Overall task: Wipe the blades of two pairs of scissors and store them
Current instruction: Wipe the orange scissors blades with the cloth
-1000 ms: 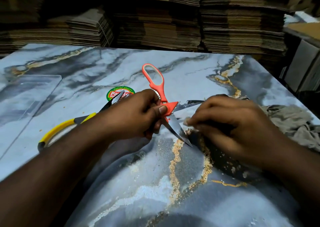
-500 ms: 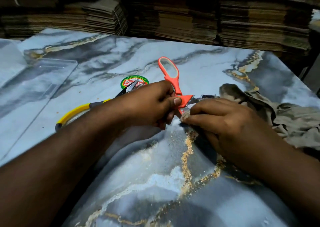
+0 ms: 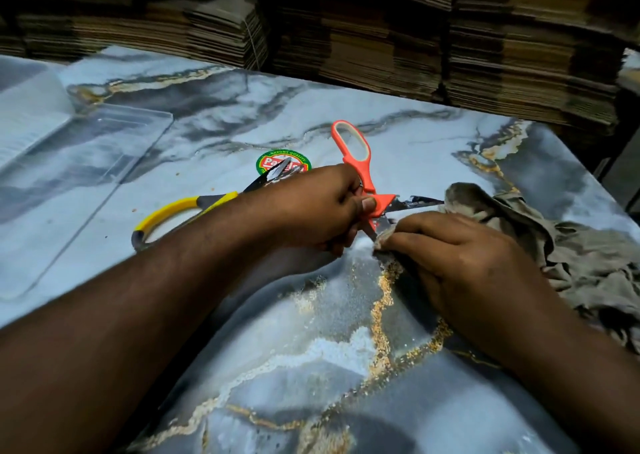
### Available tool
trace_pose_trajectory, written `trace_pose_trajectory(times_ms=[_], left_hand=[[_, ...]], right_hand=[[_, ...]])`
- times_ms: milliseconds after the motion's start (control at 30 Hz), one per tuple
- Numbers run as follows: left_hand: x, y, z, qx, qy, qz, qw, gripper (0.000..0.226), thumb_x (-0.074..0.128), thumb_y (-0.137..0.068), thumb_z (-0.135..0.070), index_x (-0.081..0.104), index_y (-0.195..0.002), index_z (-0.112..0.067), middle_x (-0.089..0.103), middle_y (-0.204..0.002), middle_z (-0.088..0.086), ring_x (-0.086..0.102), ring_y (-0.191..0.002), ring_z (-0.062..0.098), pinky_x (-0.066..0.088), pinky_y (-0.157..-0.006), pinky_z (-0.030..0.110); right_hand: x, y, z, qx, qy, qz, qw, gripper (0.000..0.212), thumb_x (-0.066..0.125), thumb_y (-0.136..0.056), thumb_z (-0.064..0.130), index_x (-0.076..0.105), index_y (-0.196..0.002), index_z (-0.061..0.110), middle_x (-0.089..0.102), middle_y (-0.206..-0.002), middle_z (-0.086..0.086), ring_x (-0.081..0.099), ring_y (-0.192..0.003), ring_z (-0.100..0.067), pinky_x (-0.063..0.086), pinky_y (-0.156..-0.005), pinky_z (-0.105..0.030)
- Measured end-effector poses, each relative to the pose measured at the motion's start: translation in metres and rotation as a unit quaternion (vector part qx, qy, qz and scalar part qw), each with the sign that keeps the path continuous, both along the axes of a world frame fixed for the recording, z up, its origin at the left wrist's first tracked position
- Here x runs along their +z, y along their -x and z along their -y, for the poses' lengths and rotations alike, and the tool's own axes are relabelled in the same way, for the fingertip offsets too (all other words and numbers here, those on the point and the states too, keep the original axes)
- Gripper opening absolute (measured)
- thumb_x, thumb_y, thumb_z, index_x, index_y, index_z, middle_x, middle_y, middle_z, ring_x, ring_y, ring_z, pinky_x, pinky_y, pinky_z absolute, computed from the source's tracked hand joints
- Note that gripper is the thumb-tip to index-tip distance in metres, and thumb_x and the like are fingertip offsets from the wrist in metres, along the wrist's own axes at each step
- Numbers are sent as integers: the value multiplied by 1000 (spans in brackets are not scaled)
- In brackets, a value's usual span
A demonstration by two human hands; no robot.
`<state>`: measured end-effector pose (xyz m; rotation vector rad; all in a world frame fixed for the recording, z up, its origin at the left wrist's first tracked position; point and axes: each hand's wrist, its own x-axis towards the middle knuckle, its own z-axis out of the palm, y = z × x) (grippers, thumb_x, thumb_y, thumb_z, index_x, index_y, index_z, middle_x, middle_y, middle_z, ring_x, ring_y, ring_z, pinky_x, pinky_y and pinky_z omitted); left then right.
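My left hand point(image 3: 322, 207) grips the orange scissors point(image 3: 358, 162) near their pivot, blades spread apart over the marble table point(image 3: 311, 315). One blade points right toward the grey-brown cloth point(image 3: 571, 256); the other blade points down toward me and is mostly hidden under my right hand point(image 3: 460, 263). My right hand pinches a fold of the cloth around that near blade, close to the pivot. The yellow-handled scissors point(image 3: 180, 211) lie flat on the table to the left, partly behind my left forearm, their tips resting on a round green and red sticker point(image 3: 273, 162).
A clear plastic tray point(image 3: 86, 162) lies at the table's left side. Stacks of flattened cardboard point(image 3: 381, 30) line the far edge of the table. The rest of the cloth is bunched at the right edge.
My right hand with the cloth has slid up the near blade toward the pivot, covering the blade. My left hand keeps its hold on the orange scissors. The camera has shifted slightly.
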<state>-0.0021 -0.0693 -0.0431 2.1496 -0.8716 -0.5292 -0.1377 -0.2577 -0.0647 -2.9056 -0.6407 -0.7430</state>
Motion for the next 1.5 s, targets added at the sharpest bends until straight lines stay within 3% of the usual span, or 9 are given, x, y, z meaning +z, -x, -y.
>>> trace_pose_trajectory(times_ms=[233, 433, 567, 667, 767, 867, 1000, 1233, 1500], left_hand=[[0, -2, 2, 3, -14, 8, 1000, 33, 51, -110, -28, 62, -91, -4, 73, -77, 14, 67, -61, 24, 55, -58, 30], [-1, -1, 1, 8, -5, 5, 1000, 32, 52, -110, -29, 61, -90, -6, 74, -80, 19, 66, -62, 26, 60, -64, 39], [-3, -2, 0, 14, 3, -3, 1000, 33, 53, -110, -30, 63, -95, -2, 75, -80, 19, 68, -63, 27, 60, -66, 41], [-3, 0, -2, 13, 18, 3, 1000, 28, 52, -110, -29, 59, -92, -9, 74, -76, 13, 69, -64, 26, 61, -67, 42], [-3, 3, -3, 13, 31, 0, 999, 22, 52, -110, -29, 53, -92, -15, 71, -72, 4, 66, -58, 18, 58, -60, 36], [-3, 4, -4, 11, 38, 1, 999, 20, 53, -109, -28, 53, -93, -16, 73, -73, 2, 67, -55, 14, 56, -56, 33], [0, 5, -5, 6, 33, 20, 999, 18, 54, -109, -28, 53, -94, -18, 74, -74, 0, 67, -55, 9, 54, -55, 29], [-3, 6, -6, 6, 55, 50, 997, 17, 55, -108, -29, 52, -93, -22, 74, -71, -4, 70, -59, 8, 51, -55, 25], [-4, 7, -3, 4, 62, 58, 996, 15, 57, -107, -29, 54, -94, -21, 76, -71, -7, 69, -57, 4, 48, -54, 22]], right_hand=[[2, 7, 0, -21, 67, -8, 998, 45, 78, -77, -3, 75, -121, 7, 75, -124, -15, 74, -98, -39, 65, -76, -50], [9, 21, 5, -11, 88, -31, 996, 63, 91, -58, -7, 75, -118, 8, 76, -118, -12, 75, -94, -37, 65, -70, -49], [15, 41, 11, -31, 109, -61, 992, 76, 104, -45, 5, 78, -117, 9, 78, -118, -11, 77, -96, -34, 66, -72, -46], [12, 48, 18, -41, 84, -55, 994, 58, 102, -58, 11, 80, -111, 14, 78, -116, -5, 77, -98, -30, 66, -75, -42], [9, 46, 25, -25, -44, 0, 999, 22, 77, -85, 6, 82, -104, 17, 77, -110, 0, 76, -95, -25, 60, -81, -36], [10, 32, 14, -39, -117, 33, 992, 22, 68, -93, 5, 82, -108, 13, 76, -110, -3, 74, -98, -22, 57, -88, -35], [4, 15, -6, -23, -48, -13, 998, 25, 71, -90, 8, 79, -113, 14, 71, -109, -3, 69, -95, -27, 59, -78, -42], [4, 44, 5, -39, 1, -60, 997, 23, 73, -76, 10, 78, -97, 19, 67, -95, 2, 64, -86, -25, 57, -65, -38], [14, 46, 26, -66, -161, 33, 984, 19, 68, -97, 12, 81, -111, 16, 72, -105, 3, 69, -94, -17, 55, -83, -32]])
